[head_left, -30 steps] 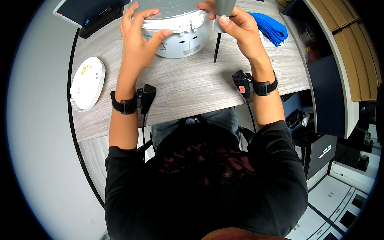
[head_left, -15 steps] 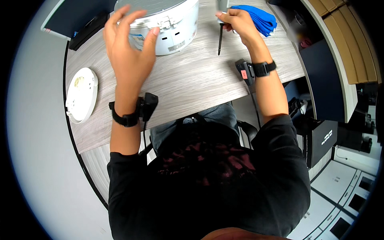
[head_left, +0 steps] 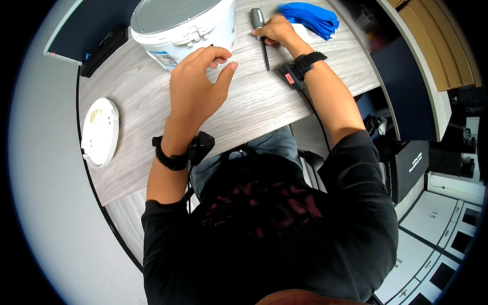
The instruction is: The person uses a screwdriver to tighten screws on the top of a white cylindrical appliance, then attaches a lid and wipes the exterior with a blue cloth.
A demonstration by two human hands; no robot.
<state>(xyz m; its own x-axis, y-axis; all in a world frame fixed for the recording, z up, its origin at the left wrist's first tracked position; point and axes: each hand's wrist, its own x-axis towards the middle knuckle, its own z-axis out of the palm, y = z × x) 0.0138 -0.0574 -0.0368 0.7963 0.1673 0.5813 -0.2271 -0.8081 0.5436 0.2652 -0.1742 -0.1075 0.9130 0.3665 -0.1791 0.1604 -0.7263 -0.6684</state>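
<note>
A round white appliance housing point(head_left: 190, 38) with a flat grey top and a hinge-like bracket on its rim stands at the far left of the table. My left hand point(head_left: 198, 91) hovers just in front of it, fingers curved, thumb apart, holding nothing. A screwdriver point(head_left: 258, 19) with a grey handle and dark shaft points toward me, to the right of the housing. My right hand point(head_left: 278, 31) pinches it near the collar, between handle and shaft. Whether its tip rests on the table cannot be told. Beside that hand sits a blue folded cloth point(head_left: 312, 19).
A white oval lid-like part point(head_left: 100, 133) lies at the table's left edge. Behind it stand a dark monitor point(head_left: 94, 25) and a black box-shaped object point(head_left: 104, 53). A shelf unit point(head_left: 412, 91) with cardboard boxes point(head_left: 437, 46) borders the right side. Cables trail from both wrist devices.
My left hand has come down and right from beside the housing, its fingers curling more. My right hand has shifted left with the screwdriver, and the whole scene has shifted slightly left.
</note>
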